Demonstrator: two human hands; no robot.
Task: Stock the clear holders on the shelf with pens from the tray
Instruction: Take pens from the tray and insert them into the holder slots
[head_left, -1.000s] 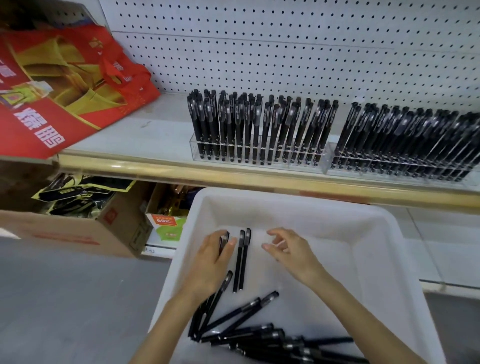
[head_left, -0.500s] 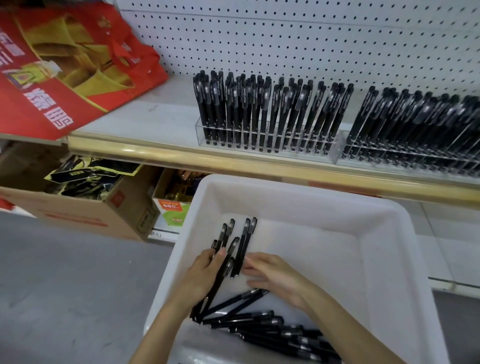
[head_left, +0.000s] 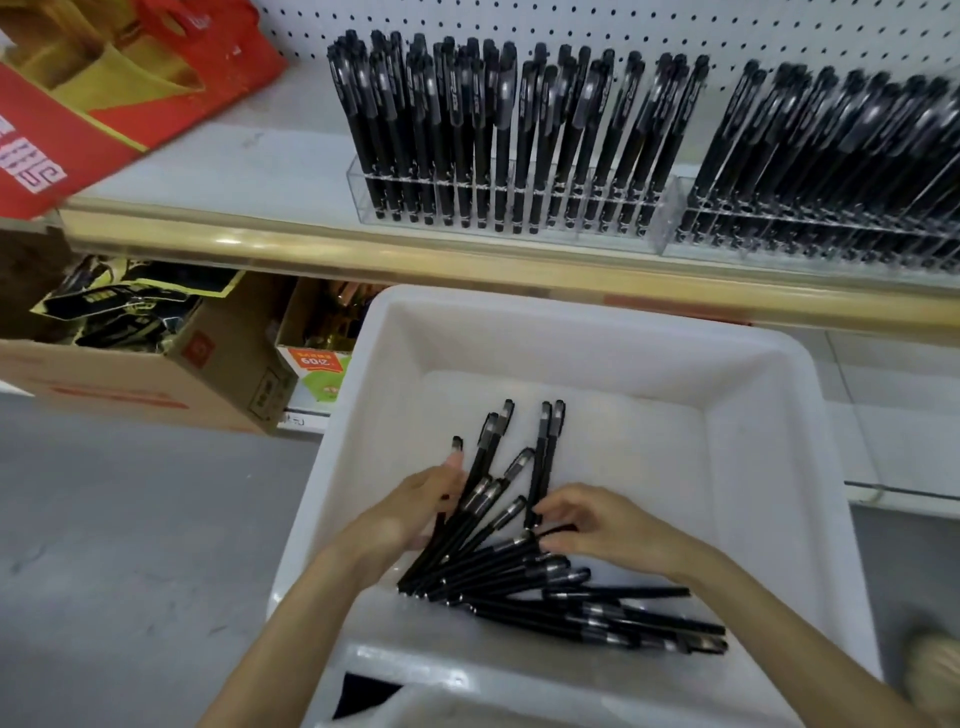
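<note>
Head view: both hands are down in the white tray (head_left: 571, 319), working the loose black pens (head_left: 597, 608). The left hand (head_left: 415, 512) holds a fanned bunch of them, thumb on the outer side, caps pointing toward the shelf (head_left: 218, 171). The right hand (head_left: 597, 525) has bent fingers laid over the barrels beside that fan; whether it actually grips any cannot be told. More pens lie flat in a pile at the near end of the tray.

Up on the shelf, the left holder (head_left: 623, 223) stands packed with upright pens, and the right holder (head_left: 810, 234) looks just as crowded. A red bag (head_left: 104, 104) sits to the left, a cardboard box (head_left: 156, 374) below. By the look of it, stocking is well along, with one handful being gathered and a small pile left to place.
</note>
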